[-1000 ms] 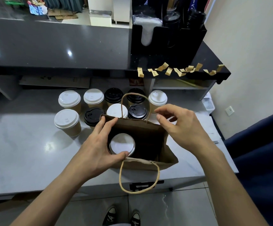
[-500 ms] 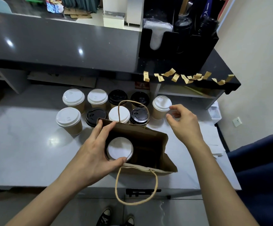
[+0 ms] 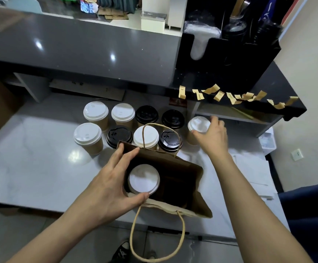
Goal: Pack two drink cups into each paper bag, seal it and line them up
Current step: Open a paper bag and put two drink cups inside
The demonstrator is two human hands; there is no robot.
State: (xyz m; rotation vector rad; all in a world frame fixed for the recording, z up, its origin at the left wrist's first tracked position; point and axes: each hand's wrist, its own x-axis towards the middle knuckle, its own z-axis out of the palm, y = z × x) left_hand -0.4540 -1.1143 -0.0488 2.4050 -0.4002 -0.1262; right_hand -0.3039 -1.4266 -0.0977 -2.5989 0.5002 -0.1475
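Observation:
A brown paper bag (image 3: 192,175) stands open at the counter's front edge. One white-lidded cup (image 3: 143,179) sits in its left half; the right half looks dark and vacant. My left hand (image 3: 114,185) grips the bag's left wall, thumb at the near rim and fingers over the far rim. My right hand (image 3: 212,137) reaches to a white-lidded kraft cup (image 3: 198,126) at the right end of the group, fingers curving around its side. Several more cups with white lids (image 3: 95,112) or black lids (image 3: 146,114) stand behind the bag.
A raised dark counter (image 3: 78,48) runs behind, with a black organizer (image 3: 228,59) of lids and straws on it. Several tan paper stickers (image 3: 219,95) hang from its edge at the right. White papers (image 3: 253,173) lie right of the bag.
My right hand left the bag's far rim, moved right and away, and now wraps the white-lidded cup. My left hand stays on the bag.

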